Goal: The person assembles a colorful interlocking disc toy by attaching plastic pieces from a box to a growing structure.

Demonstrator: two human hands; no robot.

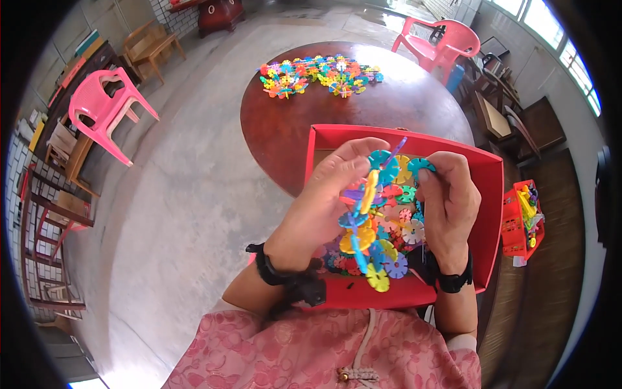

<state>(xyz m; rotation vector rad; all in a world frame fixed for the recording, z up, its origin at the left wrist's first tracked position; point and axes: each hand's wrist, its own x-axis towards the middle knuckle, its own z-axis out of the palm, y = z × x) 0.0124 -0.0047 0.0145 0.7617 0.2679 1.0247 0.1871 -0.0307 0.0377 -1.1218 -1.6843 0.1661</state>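
My left hand [317, 204] pinches the upper part of a joined chain of notched plastic discs [358, 240], which hangs down in yellow, blue, orange and purple. At its top, a teal disc and a purple one seen edge-on stick out past my fingers. Between thumb and fingers, my right hand [451, 198] grips a single teal notched disc [421, 166], close to a yellow disc [403, 170]. Whether those two touch, I cannot tell. Below both hands is a red box [414, 133] with many loose discs [413, 230] in mixed colours; the chain hides some of them.
A round brown table [285, 133] stands ahead, bearing a multicoloured build of joined discs [324, 72]. Pink plastic chairs [107, 107] stand at left and far right. A red basket of toys [518, 220] sits right of the box. Wooden chairs line the left wall.
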